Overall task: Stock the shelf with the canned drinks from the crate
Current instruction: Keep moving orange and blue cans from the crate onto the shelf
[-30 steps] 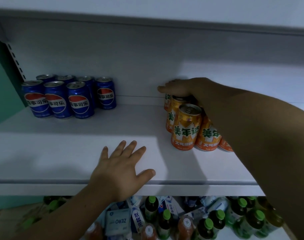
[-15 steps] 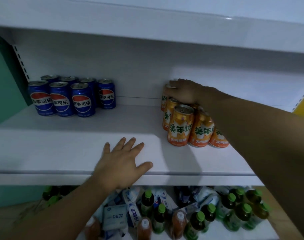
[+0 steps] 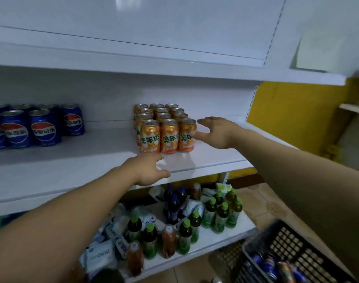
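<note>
**Both hands empty, squaring up the orange block**

Our right hand [image 3: 215, 132] is spread wide and holds nothing. Its thumb is low and its fingers high, just beside the right face of the orange cans [image 3: 166, 131]. We cannot tell whether the thumb actually touches the nearest front can. We judge that this open bracket suits nudging the block square rather than lifting any one can.

The cans stand upright in tight rows of three directly left of this hand, labels facing out so a shopper can read them. Our left hand [image 3: 148, 170] lies flat and relaxed, gripping nothing, on the front lip of the shelf [image 3: 72, 160]. It sits below and in front of the block, likely bracing us as we lean in.

Far to the left of that hand, the blue cans [image 3: 41, 127] stand in their own cluster, well apart from the orange ones, which sorts the kinds. Beneath our right forearm the crate [image 3: 297, 252] holds more cans. We therefore judge the stocking unfinished, and the next reach goes down there.
</note>
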Available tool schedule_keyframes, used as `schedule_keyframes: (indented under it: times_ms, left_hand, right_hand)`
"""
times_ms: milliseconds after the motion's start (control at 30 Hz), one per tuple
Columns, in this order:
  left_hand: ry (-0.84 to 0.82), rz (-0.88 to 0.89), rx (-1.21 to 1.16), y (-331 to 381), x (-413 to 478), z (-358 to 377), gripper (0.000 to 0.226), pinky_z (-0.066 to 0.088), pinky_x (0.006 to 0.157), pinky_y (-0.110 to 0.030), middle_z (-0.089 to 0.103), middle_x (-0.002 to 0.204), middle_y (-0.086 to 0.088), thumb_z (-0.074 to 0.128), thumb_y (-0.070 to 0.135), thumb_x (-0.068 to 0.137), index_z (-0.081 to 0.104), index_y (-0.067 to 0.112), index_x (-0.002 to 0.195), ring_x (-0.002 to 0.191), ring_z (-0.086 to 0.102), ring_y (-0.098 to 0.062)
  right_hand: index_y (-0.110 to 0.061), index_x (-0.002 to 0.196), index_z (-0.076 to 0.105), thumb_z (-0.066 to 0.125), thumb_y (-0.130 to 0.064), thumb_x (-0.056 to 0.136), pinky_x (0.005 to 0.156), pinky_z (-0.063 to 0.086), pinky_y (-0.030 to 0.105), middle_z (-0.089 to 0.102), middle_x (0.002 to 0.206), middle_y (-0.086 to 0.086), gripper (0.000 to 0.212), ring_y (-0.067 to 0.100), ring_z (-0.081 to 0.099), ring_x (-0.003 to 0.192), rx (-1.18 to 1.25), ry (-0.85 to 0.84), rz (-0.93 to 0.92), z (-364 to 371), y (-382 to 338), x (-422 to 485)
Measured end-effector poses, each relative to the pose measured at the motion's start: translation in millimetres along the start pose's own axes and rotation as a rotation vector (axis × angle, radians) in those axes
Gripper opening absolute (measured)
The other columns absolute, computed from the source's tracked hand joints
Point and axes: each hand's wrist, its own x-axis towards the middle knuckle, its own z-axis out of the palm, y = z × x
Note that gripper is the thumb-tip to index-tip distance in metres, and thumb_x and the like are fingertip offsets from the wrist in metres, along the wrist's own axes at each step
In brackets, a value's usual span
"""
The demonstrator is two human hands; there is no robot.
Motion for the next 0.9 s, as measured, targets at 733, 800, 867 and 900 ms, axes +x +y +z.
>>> schedule_keyframes:
  times_ms: [733, 800, 867, 900]
  left_hand:
    - [-0.268, 0.918, 0.169, 390.2, -24.4, 123.6, 0.078, 0.029, 0.114, -0.035, 0.027, 0.156, 0.003, 0.058, 0.057, 0.083, 0.029, 0.026, 0.149, 0.142, 0.028, -0.017]
    - [-0.322, 0.953, 0.188, 413.6, -27.3, 144.4, 0.077, 0.03, 0.113, -0.036, 0.029, 0.156, 0.002, 0.058, 0.056, 0.084, 0.029, 0.026, 0.149, 0.141, 0.029, -0.018]
    - [-0.38, 0.972, 0.193, 431.6, -28.7, 172.6, 0.075, 0.033, 0.11, -0.035, 0.034, 0.153, 0.001, 0.058, 0.054, 0.085, 0.03, 0.025, 0.148, 0.137, 0.035, -0.019]
    - [-0.409, 0.985, 0.19, 438.5, -28.8, 189.0, 0.074, 0.036, 0.108, -0.036, 0.039, 0.15, 0.001, 0.059, 0.055, 0.083, 0.032, 0.027, 0.147, 0.133, 0.04, -0.018]
  right_hand:
    - [-0.029, 0.152, 0.027, 0.033, -0.072, 0.09, 0.112, 0.029, 0.04, 0.028, 0.158, 0.0, 0.076, 0.023, 0.03, 0.143, 0.051, -0.03, 1.001, 14.7, 230.1, -373.1]
    - [-0.027, 0.152, 0.028, 0.035, -0.071, 0.09, 0.113, 0.029, 0.04, 0.031, 0.157, 0.001, 0.076, 0.023, 0.032, 0.142, 0.068, -0.038, 1.072, 27.9, 243.1, -397.8]
    - [-0.028, 0.152, 0.027, 0.035, -0.073, 0.089, 0.114, 0.028, 0.041, 0.029, 0.158, 0.0, 0.078, 0.023, 0.029, 0.143, 0.108, -0.053, 1.145, 44.7, 256.7, -420.0]
    - [-0.029, 0.152, 0.026, 0.035, -0.074, 0.088, 0.115, 0.027, 0.042, 0.028, 0.158, -0.001, 0.079, 0.023, 0.028, 0.144, 0.128, -0.064, 1.176, 55.1, 264.1, -429.3]
